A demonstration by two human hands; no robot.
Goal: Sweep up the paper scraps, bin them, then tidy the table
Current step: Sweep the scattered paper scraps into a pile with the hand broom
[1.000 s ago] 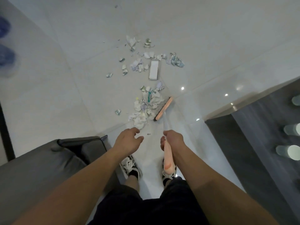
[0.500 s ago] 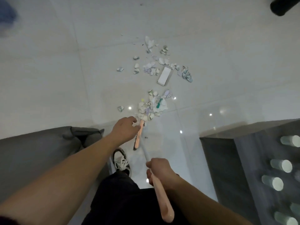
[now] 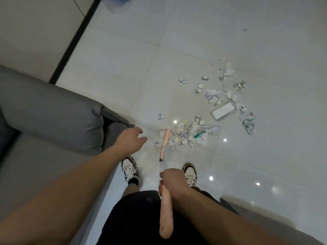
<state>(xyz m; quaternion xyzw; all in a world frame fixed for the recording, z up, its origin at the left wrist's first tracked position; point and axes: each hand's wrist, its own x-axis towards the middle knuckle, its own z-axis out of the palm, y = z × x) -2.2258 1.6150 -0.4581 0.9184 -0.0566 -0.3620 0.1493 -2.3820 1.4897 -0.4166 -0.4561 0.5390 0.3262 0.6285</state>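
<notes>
Scraps (image 3: pixel 187 135) of torn paper lie on the pale tiled floor (image 3: pixel 123 68) just ahead of our feet, bunched in 1 heap against the broom head (image 3: pixel 165 141). We see a second, looser scatter (image 3: pixel 219 96) further out to the right, spread around a small white box (image 3: pixel 223 110) that lies flat on the tile. 1 stray bit (image 3: pixel 160 116) sits apart to the left of the heap.

Our right hand (image 3: pixel 172 181) is clamped round the broom handle (image 3: pixel 166 214), fingers wrapped fully about the pink grip, whose end points back toward our shorts. The thin shaft between hand and head is blurred, so we can only just make it out. The head's near end rests on the floor between our 2 shoes (image 3: pixel 130 171), its far end touching the heap.

Our left hand (image 3: pixel 130 139) hangs free above the floor with fingers loosely spread, holding nothing, just beside the corner of the grey sofa (image 3: pixel 53 112). It is near the broom head but apart from it.
</notes>
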